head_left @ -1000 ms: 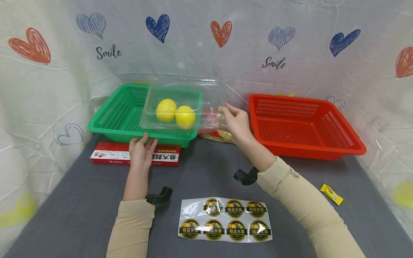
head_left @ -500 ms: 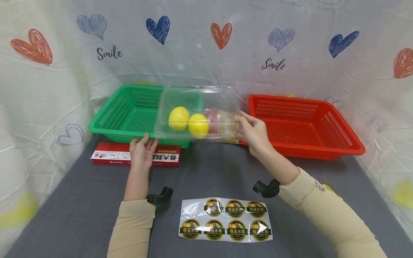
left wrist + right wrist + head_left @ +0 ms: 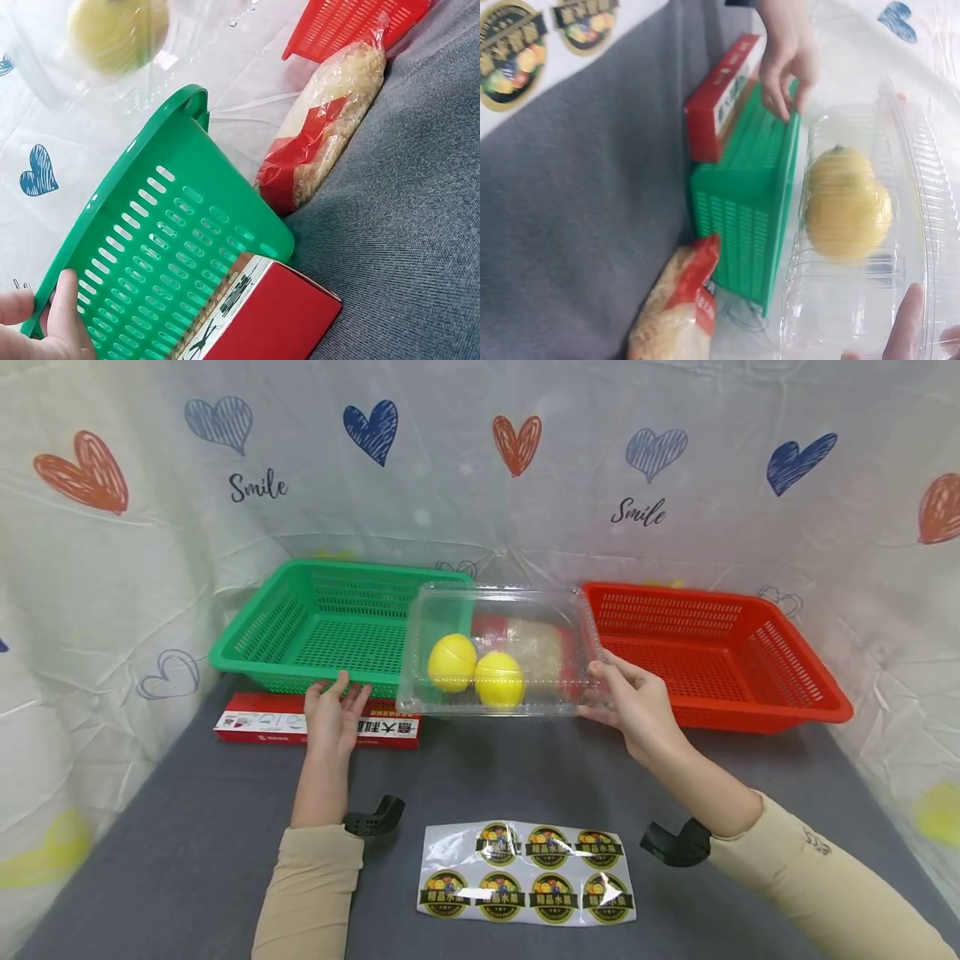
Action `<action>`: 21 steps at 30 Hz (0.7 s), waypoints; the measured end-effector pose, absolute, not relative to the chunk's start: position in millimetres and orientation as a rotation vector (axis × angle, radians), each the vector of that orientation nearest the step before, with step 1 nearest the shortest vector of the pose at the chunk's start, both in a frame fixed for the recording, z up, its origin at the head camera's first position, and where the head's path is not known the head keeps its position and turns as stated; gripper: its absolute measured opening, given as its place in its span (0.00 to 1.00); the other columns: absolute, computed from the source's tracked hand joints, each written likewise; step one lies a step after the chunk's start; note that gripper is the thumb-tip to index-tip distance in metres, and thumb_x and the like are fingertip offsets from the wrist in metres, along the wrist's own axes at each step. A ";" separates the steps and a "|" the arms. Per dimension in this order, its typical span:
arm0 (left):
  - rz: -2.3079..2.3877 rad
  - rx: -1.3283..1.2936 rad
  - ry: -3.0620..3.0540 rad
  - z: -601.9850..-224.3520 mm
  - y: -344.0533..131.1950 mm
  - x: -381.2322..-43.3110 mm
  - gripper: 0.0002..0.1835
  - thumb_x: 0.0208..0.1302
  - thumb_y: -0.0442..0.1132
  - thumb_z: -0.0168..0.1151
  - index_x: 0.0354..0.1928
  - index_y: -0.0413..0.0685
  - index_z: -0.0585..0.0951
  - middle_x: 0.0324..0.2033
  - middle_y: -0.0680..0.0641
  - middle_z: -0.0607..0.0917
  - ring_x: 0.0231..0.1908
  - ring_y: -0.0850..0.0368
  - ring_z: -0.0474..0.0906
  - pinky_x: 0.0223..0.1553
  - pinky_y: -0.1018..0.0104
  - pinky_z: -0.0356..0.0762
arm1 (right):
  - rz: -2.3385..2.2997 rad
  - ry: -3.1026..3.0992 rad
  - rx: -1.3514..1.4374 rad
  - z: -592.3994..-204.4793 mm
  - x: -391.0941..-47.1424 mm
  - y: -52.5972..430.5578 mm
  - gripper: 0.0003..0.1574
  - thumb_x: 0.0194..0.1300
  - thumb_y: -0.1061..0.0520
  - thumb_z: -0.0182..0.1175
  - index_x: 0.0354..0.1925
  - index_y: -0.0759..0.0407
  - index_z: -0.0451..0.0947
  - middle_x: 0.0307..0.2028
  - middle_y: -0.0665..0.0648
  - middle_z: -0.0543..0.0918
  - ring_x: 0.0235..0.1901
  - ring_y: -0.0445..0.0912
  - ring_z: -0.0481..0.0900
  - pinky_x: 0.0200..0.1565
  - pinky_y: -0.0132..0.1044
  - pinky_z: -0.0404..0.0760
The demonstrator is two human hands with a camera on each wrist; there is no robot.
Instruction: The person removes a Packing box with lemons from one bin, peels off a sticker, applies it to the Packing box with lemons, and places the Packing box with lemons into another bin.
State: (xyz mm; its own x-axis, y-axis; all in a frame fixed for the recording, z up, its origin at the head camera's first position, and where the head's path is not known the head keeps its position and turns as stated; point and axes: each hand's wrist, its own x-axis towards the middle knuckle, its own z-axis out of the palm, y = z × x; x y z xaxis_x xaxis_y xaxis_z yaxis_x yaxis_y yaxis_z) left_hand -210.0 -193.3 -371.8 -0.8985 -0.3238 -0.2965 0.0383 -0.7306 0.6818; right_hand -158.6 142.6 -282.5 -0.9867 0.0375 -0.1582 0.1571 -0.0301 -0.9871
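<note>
The right hand [image 3: 641,702] pinches the right end of a clear box [image 3: 461,703], thumb on top, holding it off the table [image 3: 225,852]. The left hand [image 3: 332,718] grips the near rim of the green basket [image 3: 360,589], thumb and fingers on either side of it. The box hangs between the green basket and the red basket [image 3: 690,664], its left end overlapping the green one from where the person looks. Its long axis runs left to right, one long side facing the person. Inside, two yellow fruits sit side by side, touching, in the left half against the near side. Through the plastic shows a bag [image 3: 322,127] of something pale with a red label, lying on the table between the baskets.

A red box [image 3: 390,735] lies lengthwise just before the green basket; its white strip reads 意大利, then the left hand covers part. Nearer the person, a white sheet [image 3: 448,847] carries seven round stickers reading 精品水果, three above four. The curtain [image 3: 450,493] behind has red and blue hearts and "Smile" twice.
</note>
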 end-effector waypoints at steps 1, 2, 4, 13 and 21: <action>-2.682 0.592 -1.054 -372.1 -193.2 -209.9 0.14 0.67 0.33 0.48 0.48 0.49 0.55 0.49 0.49 0.64 0.47 0.56 0.66 0.48 0.68 0.74 | -2.184 2.127 0.218 -283.0 -156.4 144.4 0.37 0.64 0.50 0.55 0.68 0.56 0.56 0.63 0.60 0.63 0.46 0.50 0.75 0.39 0.35 0.79; -2.679 0.587 -1.063 -372.6 -193.5 -209.9 0.15 0.67 0.33 0.48 0.49 0.49 0.55 0.49 0.49 0.64 0.47 0.56 0.66 0.48 0.68 0.74 | -2.181 2.132 0.217 -283.8 -154.5 145.7 0.37 0.64 0.50 0.55 0.67 0.57 0.57 0.63 0.60 0.62 0.45 0.50 0.75 0.39 0.35 0.79; -2.679 0.583 -1.058 -373.3 -194.3 -209.6 0.17 0.67 0.34 0.48 0.51 0.48 0.54 0.49 0.49 0.64 0.47 0.56 0.66 0.48 0.68 0.74 | -2.175 2.133 0.213 -285.1 -151.1 147.9 0.36 0.64 0.50 0.55 0.67 0.58 0.58 0.63 0.59 0.62 0.44 0.49 0.74 0.40 0.36 0.79; -2.681 0.574 -1.063 -375.0 -195.9 -209.6 0.19 0.67 0.34 0.48 0.54 0.48 0.53 0.48 0.49 0.63 0.46 0.56 0.67 0.49 0.68 0.73 | -2.128 2.138 0.203 -293.0 -135.4 156.9 0.38 0.66 0.49 0.53 0.69 0.57 0.53 0.61 0.63 0.64 0.41 0.44 0.74 0.41 0.37 0.79; -2.687 0.575 -1.062 -373.7 -194.4 -208.5 0.17 0.67 0.34 0.47 0.52 0.49 0.54 0.50 0.50 0.65 0.46 0.56 0.66 0.48 0.68 0.74 | -2.061 2.186 0.195 -303.7 -119.7 164.2 0.39 0.66 0.47 0.52 0.69 0.56 0.51 0.62 0.65 0.63 0.42 0.43 0.75 0.41 0.36 0.79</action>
State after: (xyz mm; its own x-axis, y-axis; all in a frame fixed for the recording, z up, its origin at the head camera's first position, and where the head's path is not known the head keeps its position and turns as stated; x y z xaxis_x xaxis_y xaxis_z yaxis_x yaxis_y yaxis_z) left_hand -208.5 -194.4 -373.7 -0.9054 -0.3171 -0.2823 0.0385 -0.7235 0.6892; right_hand -119.7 164.2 -303.7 -0.9831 0.0040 -0.1831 0.1830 0.0582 -0.9814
